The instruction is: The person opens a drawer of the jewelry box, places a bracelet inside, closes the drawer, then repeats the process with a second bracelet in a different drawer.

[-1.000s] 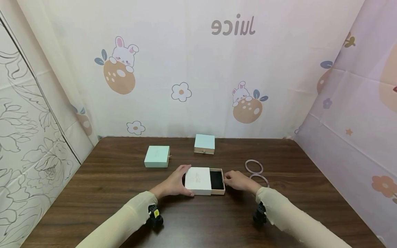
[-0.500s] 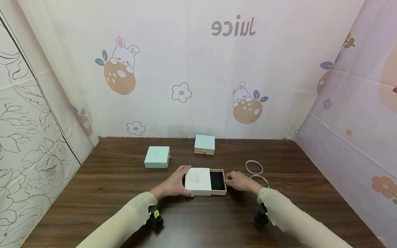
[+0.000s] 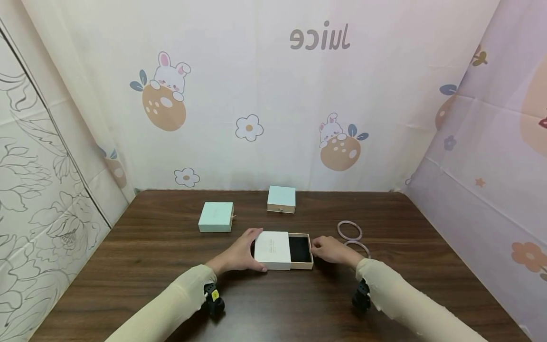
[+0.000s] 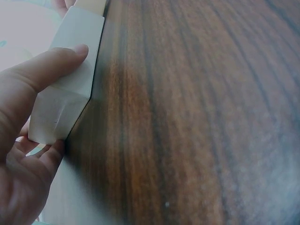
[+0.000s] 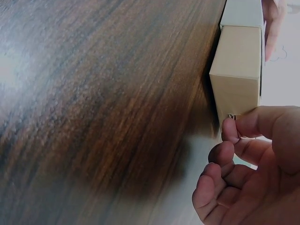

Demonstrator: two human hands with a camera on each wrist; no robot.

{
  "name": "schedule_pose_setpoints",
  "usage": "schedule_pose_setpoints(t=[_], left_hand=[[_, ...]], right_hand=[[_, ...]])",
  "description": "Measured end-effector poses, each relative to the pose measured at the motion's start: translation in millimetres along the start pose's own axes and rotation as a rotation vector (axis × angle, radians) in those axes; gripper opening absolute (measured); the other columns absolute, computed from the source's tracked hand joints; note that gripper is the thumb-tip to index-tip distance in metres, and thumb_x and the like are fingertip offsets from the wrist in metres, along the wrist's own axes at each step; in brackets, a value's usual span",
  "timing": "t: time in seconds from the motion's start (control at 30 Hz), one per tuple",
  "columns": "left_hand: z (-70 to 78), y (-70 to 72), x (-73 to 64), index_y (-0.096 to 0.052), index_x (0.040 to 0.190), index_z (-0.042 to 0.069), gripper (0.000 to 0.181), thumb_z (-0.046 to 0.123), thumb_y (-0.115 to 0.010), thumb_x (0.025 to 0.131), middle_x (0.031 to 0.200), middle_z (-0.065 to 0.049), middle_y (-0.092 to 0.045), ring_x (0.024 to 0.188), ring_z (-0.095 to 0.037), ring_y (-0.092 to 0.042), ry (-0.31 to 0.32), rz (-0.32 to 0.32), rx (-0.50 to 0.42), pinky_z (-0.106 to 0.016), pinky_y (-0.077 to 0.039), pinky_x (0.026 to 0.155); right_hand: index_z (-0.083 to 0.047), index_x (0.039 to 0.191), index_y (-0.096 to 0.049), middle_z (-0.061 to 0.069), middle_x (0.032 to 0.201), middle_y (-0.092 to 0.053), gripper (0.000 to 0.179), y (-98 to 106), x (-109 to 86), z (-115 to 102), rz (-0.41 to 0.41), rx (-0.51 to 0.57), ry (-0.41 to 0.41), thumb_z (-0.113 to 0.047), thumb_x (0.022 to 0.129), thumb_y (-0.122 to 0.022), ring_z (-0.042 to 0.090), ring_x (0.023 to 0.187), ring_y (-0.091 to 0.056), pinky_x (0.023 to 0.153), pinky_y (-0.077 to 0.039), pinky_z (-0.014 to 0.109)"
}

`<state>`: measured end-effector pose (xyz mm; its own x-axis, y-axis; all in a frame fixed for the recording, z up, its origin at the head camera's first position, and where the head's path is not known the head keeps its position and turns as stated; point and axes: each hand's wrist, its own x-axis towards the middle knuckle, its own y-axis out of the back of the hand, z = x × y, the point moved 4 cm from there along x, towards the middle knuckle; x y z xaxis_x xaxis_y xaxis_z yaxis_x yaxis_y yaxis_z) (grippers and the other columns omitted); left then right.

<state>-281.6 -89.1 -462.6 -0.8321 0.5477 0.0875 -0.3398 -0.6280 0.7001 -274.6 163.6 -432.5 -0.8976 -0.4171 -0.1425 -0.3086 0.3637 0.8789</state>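
Observation:
A white slide-out gift box (image 3: 271, 249) lies at the middle of the table, its cream drawer (image 3: 302, 266) pulled partway out to the right. Inside the drawer a black pad (image 3: 300, 249) shows. My left hand (image 3: 238, 253) grips the cover from the left; in the left wrist view the thumb (image 4: 70, 58) presses its near side and other fingers reach round the far side. At the drawer's front, my right hand (image 3: 332, 250) pinches a small pull (image 5: 231, 116) between thumb and forefinger, the remaining fingers curled. Most of the pull is hidden by the fingertips.
Two mint-green drawer boxes stand further back: one at the left (image 3: 216, 217), one near the back edge (image 3: 281, 198). Right of my right hand lie two pinkish rings (image 3: 359, 227), one partly behind the wrist. A printed curtain (image 3: 256, 71) hangs behind the dark wooden table (image 3: 141, 266).
The drawer has slid slightly further right out of its cover, and my right hand has moved right with it. My left hand stays in place on the cover.

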Motion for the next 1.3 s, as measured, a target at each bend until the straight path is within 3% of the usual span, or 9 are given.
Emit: schedule_pose_setpoints(t=[1.3], left_hand=[[0.5,0.9,1.2,-0.028,0.148,0.000,0.108,0.035,-0.087,0.065,0.144,-0.016,-0.033,0.123,-0.028,-0.041,0.021,-0.011,-0.001,-0.046,-0.035,0.100]], right_hand=[[-0.011,0.069,-0.055,-0.004,0.063,-0.044,0.022,7.0,-4.2,11.9,-0.035,0.004,0.039,-0.011,0.091,-0.053,0.011,0.057,-0.040,0.056,-0.033,0.029]])
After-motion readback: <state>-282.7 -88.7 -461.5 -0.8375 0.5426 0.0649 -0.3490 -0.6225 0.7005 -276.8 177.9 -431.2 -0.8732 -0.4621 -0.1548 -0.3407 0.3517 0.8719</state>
